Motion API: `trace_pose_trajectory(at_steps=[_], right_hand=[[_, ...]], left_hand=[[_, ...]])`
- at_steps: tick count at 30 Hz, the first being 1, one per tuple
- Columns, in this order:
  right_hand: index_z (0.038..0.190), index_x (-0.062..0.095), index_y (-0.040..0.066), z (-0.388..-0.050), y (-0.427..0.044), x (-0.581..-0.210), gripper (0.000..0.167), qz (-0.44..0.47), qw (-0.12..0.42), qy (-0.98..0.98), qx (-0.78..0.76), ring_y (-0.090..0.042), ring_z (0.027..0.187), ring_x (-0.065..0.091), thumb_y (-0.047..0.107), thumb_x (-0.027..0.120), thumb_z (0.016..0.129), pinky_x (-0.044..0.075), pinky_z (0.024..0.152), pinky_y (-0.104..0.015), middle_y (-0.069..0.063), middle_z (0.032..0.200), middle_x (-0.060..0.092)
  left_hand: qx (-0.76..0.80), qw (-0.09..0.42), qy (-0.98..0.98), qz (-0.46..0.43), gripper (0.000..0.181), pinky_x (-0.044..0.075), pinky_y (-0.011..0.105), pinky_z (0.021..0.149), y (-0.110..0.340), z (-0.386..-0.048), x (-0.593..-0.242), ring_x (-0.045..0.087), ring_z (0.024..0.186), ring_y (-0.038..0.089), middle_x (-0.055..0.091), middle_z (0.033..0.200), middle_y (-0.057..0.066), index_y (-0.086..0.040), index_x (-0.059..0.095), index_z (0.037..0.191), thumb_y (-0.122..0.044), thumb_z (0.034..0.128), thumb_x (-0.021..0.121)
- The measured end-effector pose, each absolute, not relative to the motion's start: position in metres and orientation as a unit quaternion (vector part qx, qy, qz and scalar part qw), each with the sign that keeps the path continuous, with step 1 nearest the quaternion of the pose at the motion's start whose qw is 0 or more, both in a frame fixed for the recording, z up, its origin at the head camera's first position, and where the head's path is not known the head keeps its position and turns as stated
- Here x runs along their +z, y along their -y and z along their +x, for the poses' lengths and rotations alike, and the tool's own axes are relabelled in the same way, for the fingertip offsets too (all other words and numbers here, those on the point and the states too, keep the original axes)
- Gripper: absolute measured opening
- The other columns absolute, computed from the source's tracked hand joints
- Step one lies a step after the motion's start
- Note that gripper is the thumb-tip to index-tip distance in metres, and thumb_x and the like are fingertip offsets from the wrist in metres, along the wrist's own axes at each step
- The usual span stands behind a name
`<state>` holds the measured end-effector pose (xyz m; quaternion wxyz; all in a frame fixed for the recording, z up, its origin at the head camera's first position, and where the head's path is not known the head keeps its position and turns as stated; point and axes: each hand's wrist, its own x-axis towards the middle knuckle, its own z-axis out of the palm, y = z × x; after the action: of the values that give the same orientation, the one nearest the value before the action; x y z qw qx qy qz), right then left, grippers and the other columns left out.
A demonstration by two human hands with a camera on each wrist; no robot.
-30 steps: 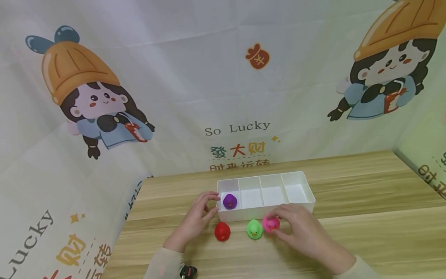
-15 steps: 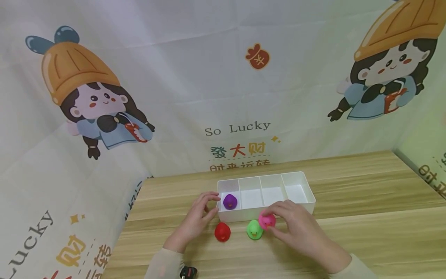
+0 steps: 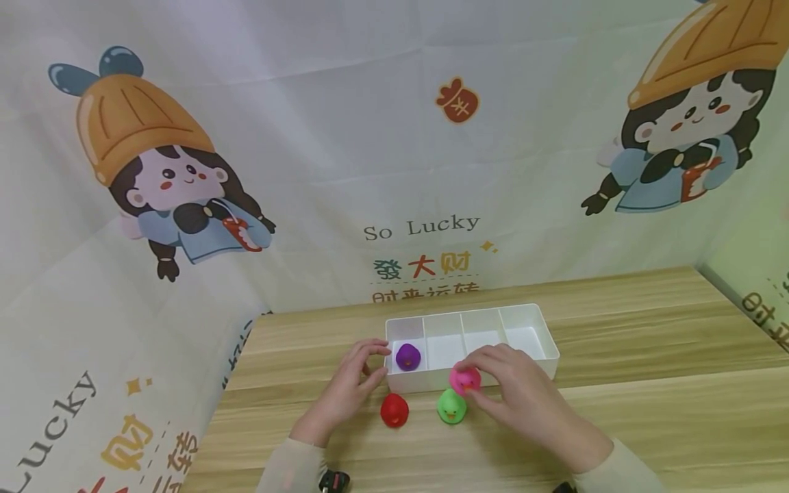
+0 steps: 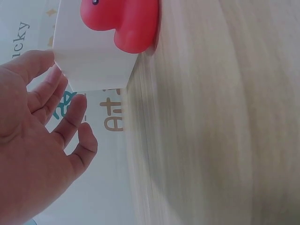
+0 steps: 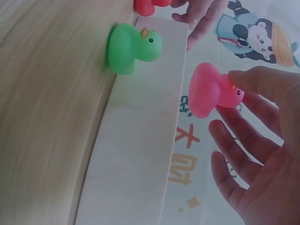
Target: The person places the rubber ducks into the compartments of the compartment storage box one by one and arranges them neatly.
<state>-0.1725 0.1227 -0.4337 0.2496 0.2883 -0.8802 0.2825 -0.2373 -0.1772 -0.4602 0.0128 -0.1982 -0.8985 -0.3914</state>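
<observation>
Pink duck (image 3: 464, 378) pinched in right hand (image 3: 516, 385), off the table (image 3: 647, 329)
Held by the head near front wall of white tray (image 3: 425, 381); left hand (image 3: 350, 381) relaxed, fingertips touching tray's left end; purple duck (image 3: 408, 357) in leftmost compartment; red duck (image 3: 394, 410) and green duck (image 3: 452, 407) on table in front.

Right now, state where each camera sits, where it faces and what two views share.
Head: on the head, facing forward and down at the white tray; left grip, right grip and sleeves show.
Left wrist: on that wrist, facing the white tray and red duck; the left grip shows.
Right wrist: on that wrist, facing green duck; right grip, left grip show.
Head and right wrist share the pink duck.
</observation>
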Motion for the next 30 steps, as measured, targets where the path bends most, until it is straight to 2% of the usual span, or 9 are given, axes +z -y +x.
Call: trace_pose_trajectory(at_steps=[13,22,30], right_hand=[[0.108,0.076,0.022,-0.179,-0.116,-0.428,0.029,0.27,0.229,0.893,0.277,-0.014,0.103,0.068,0.028,0.088,0.082,0.056,0.087,-0.038,0.009,0.108,0.076],[0.108,0.076,0.021,-0.184,-0.109,-0.428,0.031,0.267,0.234,0.893,0.277,-0.015,0.103,0.069,0.022,0.09,0.08,0.056,0.087,-0.04,0.008,0.109,0.076],[0.109,0.076,0.021,-0.189,-0.107,-0.429,0.029,0.247,0.225,0.898,0.285,-0.017,0.106,0.069,0.021,0.088,0.083,0.055,0.091,-0.042,0.008,0.11,0.077]], left_hand=[[-0.389,0.014,0.898,-0.205,0.025,0.05,0.03,0.088,0.176,-0.238,-0.458,0.055,0.099,0.021,0.056,0.145,0.009,-0.004,0.065,0.124,-0.002,0.0991,0.065],[-0.392,0.013,0.897,-0.204,0.027,0.05,0.031,0.089,0.177,-0.237,-0.459,0.054,0.1,0.02,0.056,0.145,0.009,-0.002,0.064,0.125,-0.002,0.0987,0.066],[-0.391,0.014,0.898,-0.203,0.027,0.051,0.031,0.089,0.177,-0.237,-0.459,0.054,0.096,0.017,0.056,0.145,0.009,-0.003,0.064,0.125,-0.003,0.0989,0.066]])
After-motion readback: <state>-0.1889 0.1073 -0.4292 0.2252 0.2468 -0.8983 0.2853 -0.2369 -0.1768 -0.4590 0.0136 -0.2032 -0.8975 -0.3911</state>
